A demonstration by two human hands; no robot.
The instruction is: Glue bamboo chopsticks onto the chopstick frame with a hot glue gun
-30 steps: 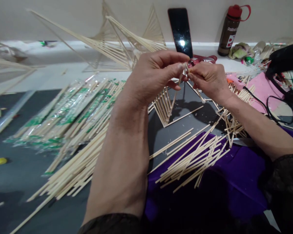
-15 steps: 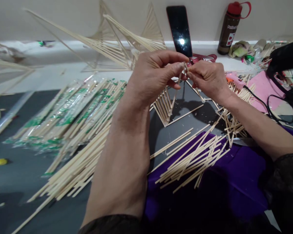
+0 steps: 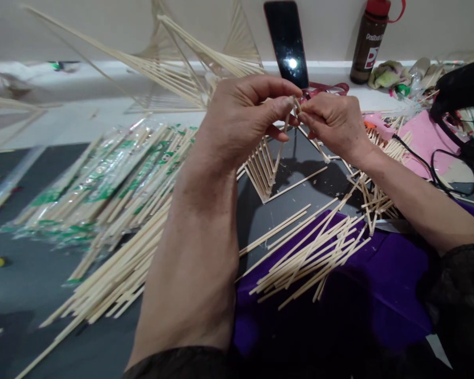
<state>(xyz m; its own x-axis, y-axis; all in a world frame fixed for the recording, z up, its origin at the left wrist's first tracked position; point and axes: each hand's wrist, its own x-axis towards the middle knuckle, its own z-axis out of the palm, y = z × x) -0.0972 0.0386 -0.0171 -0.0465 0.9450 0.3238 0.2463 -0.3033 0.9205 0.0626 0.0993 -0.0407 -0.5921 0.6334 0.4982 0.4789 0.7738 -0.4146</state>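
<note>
In the head view, my left hand [image 3: 237,118] pinches the top corner of a small frame of bamboo chopsticks [image 3: 278,163], where stick ends meet. My right hand [image 3: 334,123] is closed at the same corner, its thumb and fingertips touching the joint; its fingers cover most of what they grip. Below my hands, the frame's row of parallel sticks slants down to the grey table. Loose chopsticks [image 3: 312,258] lie crossed on a purple cloth [image 3: 395,295] nearer to me.
Plastic-wrapped chopsticks [image 3: 98,184] and bare ones [image 3: 110,273] lie at left. Behind stand a larger stick structure [image 3: 174,68], a phone [image 3: 286,45] and a bottle [image 3: 369,47]. A pink glue gun [image 3: 379,126], more sticks and a black headset [image 3: 458,105] are at right.
The whole view has shifted slightly, so things sit a little further left and higher. Both hands keep their hold at the frame's corner with hardly any movement.
</note>
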